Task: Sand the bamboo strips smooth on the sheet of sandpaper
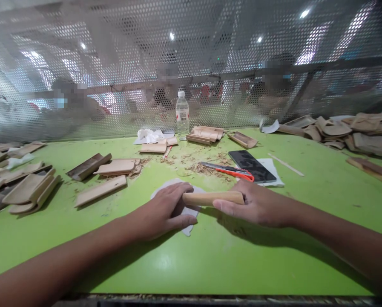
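Your left hand (167, 207) and right hand (261, 209) flank a wooden piece (213, 198) above the tabletop (184, 273); behind it lie a cutter (221, 169) and, rightward, a phone (253, 164), with a bottle (182, 117) farther back.

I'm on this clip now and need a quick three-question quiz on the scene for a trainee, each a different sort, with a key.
1. Multiple choice: what does the person's right hand grip?
A) a folded tissue
B) a pale wooden piece
C) a pair of scissors

2. True or false: the knife on the table has a green handle.

3. Short answer: which is nearer the mesh screen, the phone or the plastic bottle?

Key: 1. B. 2. False; the handle is orange. 3. The plastic bottle.
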Demonstrator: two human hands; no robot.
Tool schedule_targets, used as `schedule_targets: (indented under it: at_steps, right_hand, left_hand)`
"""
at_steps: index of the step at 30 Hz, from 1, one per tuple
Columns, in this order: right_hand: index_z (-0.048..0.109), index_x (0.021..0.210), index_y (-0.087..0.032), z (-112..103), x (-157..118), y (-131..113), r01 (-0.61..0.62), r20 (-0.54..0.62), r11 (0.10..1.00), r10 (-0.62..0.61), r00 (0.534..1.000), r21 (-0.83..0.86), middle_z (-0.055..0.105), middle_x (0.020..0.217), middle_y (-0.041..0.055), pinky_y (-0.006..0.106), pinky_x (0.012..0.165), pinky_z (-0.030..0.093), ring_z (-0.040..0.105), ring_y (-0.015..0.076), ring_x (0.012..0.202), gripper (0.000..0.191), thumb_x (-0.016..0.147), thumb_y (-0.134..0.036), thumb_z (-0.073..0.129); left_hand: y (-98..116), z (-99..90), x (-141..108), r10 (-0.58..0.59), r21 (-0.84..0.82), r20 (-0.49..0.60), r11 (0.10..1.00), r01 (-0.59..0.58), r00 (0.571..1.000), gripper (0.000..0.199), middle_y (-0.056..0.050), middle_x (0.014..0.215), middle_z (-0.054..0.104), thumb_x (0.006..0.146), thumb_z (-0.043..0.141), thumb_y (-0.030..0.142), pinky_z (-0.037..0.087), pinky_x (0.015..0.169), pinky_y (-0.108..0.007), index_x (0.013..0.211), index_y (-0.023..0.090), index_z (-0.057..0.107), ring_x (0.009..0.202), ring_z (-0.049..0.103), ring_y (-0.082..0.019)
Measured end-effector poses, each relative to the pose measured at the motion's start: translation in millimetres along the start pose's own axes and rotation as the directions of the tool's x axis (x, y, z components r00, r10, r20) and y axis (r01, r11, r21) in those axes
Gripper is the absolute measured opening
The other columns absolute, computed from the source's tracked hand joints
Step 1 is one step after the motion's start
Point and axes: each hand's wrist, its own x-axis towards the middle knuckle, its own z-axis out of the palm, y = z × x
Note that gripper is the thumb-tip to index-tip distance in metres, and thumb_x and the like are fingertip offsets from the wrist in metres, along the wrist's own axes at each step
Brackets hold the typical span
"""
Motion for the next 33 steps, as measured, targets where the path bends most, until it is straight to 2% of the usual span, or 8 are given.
schedule_targets:
  at_steps: [3,6,23,33]
  right_hand:
    - [0.047,0.061,-0.02,1,-1,-4,-0.029,0.038,0.999,0.03,0.999,-0.042,0.036,0.053,-0.0038,0.026,0.044,0.022,0.032,0.0104,0.046,0.053,0.094,-0.062,0.048]
    - [0.046,0.061,-0.02,3,-2,-7,-0.03,0.045,0.998,0.033,0.998,-0.051,0.035,0.053,-0.0041,0.027,0.045,0.021,0.031,0.0103,0.046,0.052,0.094,-0.061,0.048]
    - [0.047,0.07,-0.02,5,-7,-13,0.056,0.085,0.998,-0.057,0.995,0.015,0.035,0.055,-0.006,0.026,0.043,0.02,0.03,0.0091,0.046,0.038,0.098,-0.047,0.05]
    - [0.048,0.072,-0.02,5,-5,-16,0.071,0.104,0.997,-0.069,0.992,-0.009,0.038,0.056,-0.0059,0.026,0.045,0.021,0.032,0.0093,0.047,0.038,0.099,-0.046,0.048]
  left_hand:
    - [-3,2.0,-1,0.019,0.018,-0.01,1.0,-0.018,1.0,0.057,-0.015,0.152,0.049,0.099,0.064,0.047,0.031,0.118,-0.051,0.144,0.018,0.046,0.143,0.041,-0.035]
    - [-4,2.9,-2,0.013,0.033,-0.002,0.999,-0.013,1.0,0.058,-0.016,0.154,0.047,0.1,0.063,0.046,0.028,0.12,-0.05,0.146,0.017,0.045,0.146,0.037,-0.033]
    - [-2,3.4,-4,0.007,0.066,-0.001,0.998,-0.007,1.0,0.055,-0.016,0.155,0.046,0.102,0.06,0.046,0.03,0.121,-0.051,0.146,0.016,0.046,0.147,0.037,-0.033]
    - [0,5.1,-4,0.006,0.069,-0.021,0.998,-0.004,1.0,0.05,-0.016,0.155,0.047,0.103,0.057,0.045,0.031,0.12,-0.051,0.144,0.019,0.047,0.146,0.039,-0.033]
